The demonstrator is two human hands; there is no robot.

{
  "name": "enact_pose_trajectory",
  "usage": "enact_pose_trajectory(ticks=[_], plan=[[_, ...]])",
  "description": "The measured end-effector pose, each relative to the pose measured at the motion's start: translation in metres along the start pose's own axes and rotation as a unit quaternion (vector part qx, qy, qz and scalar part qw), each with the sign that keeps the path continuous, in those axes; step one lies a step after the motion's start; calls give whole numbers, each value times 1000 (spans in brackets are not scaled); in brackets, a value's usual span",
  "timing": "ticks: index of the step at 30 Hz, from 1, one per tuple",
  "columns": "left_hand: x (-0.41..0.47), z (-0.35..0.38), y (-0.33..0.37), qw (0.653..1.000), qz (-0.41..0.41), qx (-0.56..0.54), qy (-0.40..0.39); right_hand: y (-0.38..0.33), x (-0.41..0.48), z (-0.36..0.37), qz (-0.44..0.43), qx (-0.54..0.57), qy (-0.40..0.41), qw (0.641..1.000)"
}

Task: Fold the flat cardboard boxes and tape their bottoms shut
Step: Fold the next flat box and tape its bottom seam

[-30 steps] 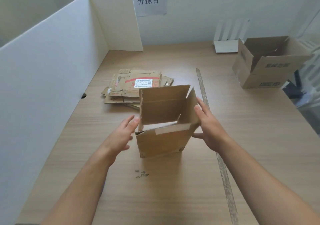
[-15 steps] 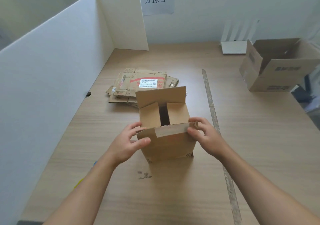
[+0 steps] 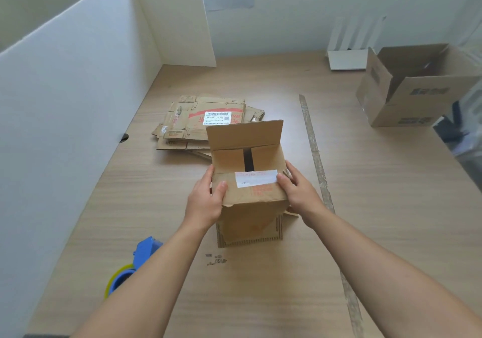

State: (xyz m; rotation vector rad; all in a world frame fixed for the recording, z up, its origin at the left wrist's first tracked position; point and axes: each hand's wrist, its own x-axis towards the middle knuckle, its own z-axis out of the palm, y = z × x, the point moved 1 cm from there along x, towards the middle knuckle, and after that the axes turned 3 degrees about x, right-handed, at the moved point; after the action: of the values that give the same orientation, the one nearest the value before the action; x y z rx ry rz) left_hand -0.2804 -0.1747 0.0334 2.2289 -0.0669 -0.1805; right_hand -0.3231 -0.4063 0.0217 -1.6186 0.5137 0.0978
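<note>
Your box (image 3: 250,215) stands upright on the surface (image 3: 378,207), mid-way across it and just in front of the stack of flat boxes (image 3: 193,126). Your left hand (image 3: 206,199) grips its top left corner, thumb pressing on the near flap (image 3: 242,194), which is folded down over the two inner flaps. Your right hand (image 3: 300,194) holds the top right corner, thumb touching the white label (image 3: 257,178) on that flap. The far flap (image 3: 245,134) stands up. A blue tape dispenser (image 3: 142,254) lies near your left forearm, partly hidden. An open box (image 3: 412,87) sits well apart, far right.
</note>
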Motion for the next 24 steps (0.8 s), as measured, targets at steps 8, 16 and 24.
enact_pose_trajectory(ticks=[8, 16, 24], plan=[[5, 2, 6, 996, -27, -71, -39, -7, -6, -16, -20, -79, 49, 995], [-10, 38, 22, 993, 2, -95, -66, -4, -24, -49, -42, -167, 94, 981], [-37, 15, -47, 994, -52, 40, -83, 45, -35, 0, -15, -184, 0, 983]])
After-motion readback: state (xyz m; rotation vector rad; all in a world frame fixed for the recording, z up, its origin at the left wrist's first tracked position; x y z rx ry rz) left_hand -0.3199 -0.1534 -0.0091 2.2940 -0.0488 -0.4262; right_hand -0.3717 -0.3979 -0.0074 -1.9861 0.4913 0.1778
